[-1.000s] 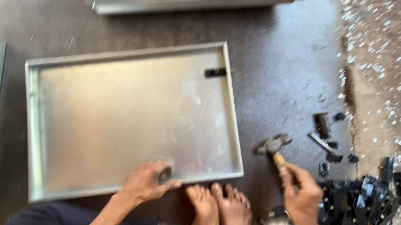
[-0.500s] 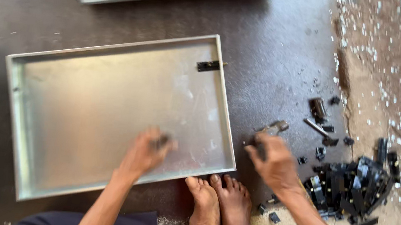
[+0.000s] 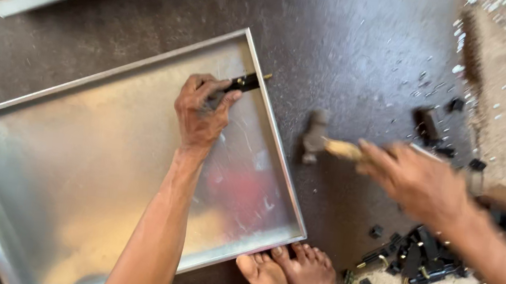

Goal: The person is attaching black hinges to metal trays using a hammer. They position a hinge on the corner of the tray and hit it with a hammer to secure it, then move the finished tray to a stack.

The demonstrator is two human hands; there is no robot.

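L hand [image 3: 201, 110] has moved from tray's near edge up to its 1 o'clock rim, fingers pinching a small black clip [image 3: 245, 82] w/ brass pin there. R hand [image 3: 419, 181], blurred, is now gripping the hammer [image 3: 325, 144] tight, swinging toward it. Sheet-metal tray [image 3: 278, 144] is holding nothing else; black clips pile [image 3: 416, 259] lying at 4 o'clock.

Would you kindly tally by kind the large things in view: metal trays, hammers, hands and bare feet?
Shallow metal tray: 1
Hammer: 1
Hands: 2, left hand and right hand
Bare feet: 2
Total: 6
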